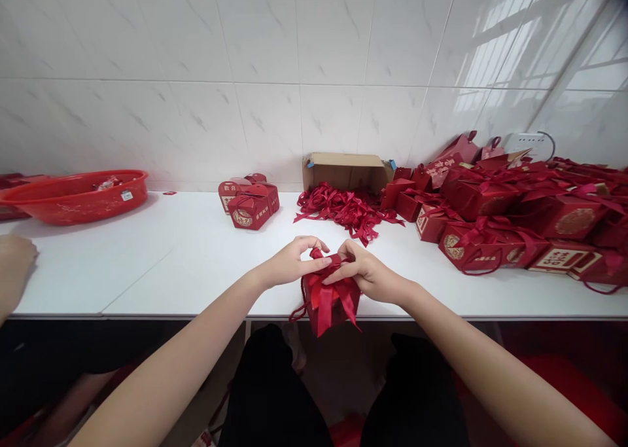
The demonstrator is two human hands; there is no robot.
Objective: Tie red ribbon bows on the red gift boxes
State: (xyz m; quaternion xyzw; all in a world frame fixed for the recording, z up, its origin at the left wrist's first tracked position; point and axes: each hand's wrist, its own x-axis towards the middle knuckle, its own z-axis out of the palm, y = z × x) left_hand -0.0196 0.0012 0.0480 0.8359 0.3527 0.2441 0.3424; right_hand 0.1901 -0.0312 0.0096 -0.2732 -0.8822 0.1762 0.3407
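A small red gift box with a red ribbon bow and a cord handle sits at the near edge of the white table. My left hand pinches the ribbon at the top left of the box. My right hand has its fingers closed on the ribbon at the top right. Both hands meet over the box lid.
A pile of loose red ribbons lies in front of a cardboard box. Several finished red boxes crowd the right side. Two red boxes stand mid-table. A red basin sits far left. Another person's hand rests at the left edge.
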